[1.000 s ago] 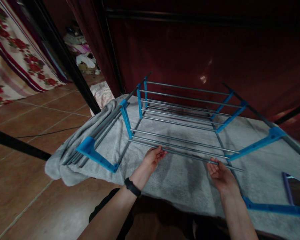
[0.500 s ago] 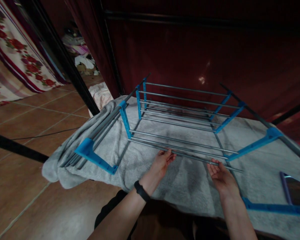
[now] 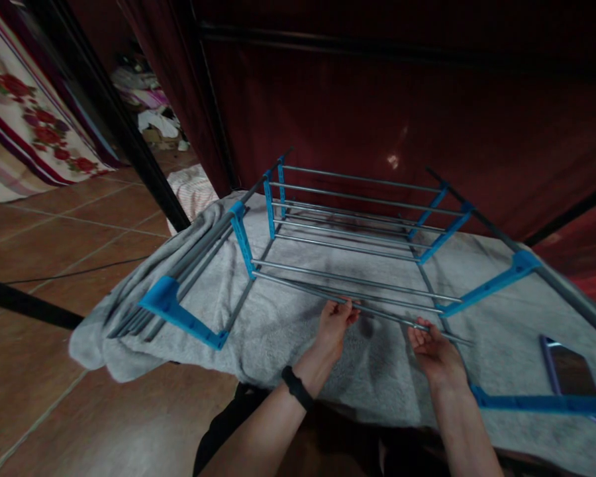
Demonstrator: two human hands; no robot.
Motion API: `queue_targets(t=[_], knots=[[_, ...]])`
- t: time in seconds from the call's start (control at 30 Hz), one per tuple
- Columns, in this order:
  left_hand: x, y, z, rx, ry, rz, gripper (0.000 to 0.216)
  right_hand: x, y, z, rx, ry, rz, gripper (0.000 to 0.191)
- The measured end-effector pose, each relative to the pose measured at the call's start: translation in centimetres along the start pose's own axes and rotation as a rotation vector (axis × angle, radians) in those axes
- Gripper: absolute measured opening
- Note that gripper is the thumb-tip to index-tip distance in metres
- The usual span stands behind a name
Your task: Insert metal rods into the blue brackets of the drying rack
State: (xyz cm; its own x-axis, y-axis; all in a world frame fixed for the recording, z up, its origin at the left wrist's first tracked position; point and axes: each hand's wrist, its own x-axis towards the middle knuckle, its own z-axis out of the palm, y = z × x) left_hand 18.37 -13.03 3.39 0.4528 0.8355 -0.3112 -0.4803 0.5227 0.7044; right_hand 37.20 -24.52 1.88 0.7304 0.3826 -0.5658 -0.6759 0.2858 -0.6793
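Note:
A rack of grey metal rods and blue plastic brackets (image 3: 238, 238) lies on a grey towel (image 3: 288, 324) in front of me. My left hand (image 3: 335, 324), with a black band on the wrist, has its fingers curled around the nearest grey rod (image 3: 387, 317). My right hand (image 3: 430, 348) holds the same rod farther right, palm up with fingers closed round it. The rod runs slantwise from the left bracket towards the lower right.
A dark red glossy panel stands behind the rack. A phone with a purple edge (image 3: 569, 371) lies on the towel at the right. A blue bar (image 3: 541, 404) crosses the lower right. Tiled floor, black poles and a floral cloth (image 3: 24, 126) lie to the left.
My left hand has slid to the right along the nearest rod, closer to my right hand. The view has shifted slightly to the right.

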Motion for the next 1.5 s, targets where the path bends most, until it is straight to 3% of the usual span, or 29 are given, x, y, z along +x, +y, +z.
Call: queue_targets(t=[0.13, 0.43, 0.7, 0.87, 1.03, 1.23, 1.5], knots=[[-0.6, -0.4, 0.8, 0.037, -0.025, 0.023, 0.015, 0.4, -0.4, -0.6, 0.017, 0.037, 0.022, 0.026], [-1.3, 0.6, 2.4, 0.186, -0.118, 0.205, 0.010, -0.5, 1.3, 0.1, 0.024, -0.084, 0.025, 0.022], [-1.8, 1.1, 2.2, 0.325, -0.274, 0.338, 0.019, -3.7, 3.4, 2.1, 0.053, -0.317, 0.146, 0.008], [-2.4, 1.1, 2.1, 0.426, -0.335, 0.363, 0.017, -5.7, 4.6, 3.5, 0.079, -0.408, 0.252, 0.012], [-3.0, 2.3, 2.6, 0.439, -0.323, 0.418, 0.017, -7.3, 4.3, 4.2, 0.031, -0.523, 0.331, 0.013], [-2.9, 5.6, 1.9, 0.491, -0.240, 0.566, 0.024, -8.4, 3.9, 4.0, -0.159, -0.734, 0.429, 0.011], [-1.7, 7.8, 0.1, 0.461, -0.040, 0.656, 0.027, -6.6, 2.9, 3.7, -0.128, -0.536, 0.204, 0.011]])
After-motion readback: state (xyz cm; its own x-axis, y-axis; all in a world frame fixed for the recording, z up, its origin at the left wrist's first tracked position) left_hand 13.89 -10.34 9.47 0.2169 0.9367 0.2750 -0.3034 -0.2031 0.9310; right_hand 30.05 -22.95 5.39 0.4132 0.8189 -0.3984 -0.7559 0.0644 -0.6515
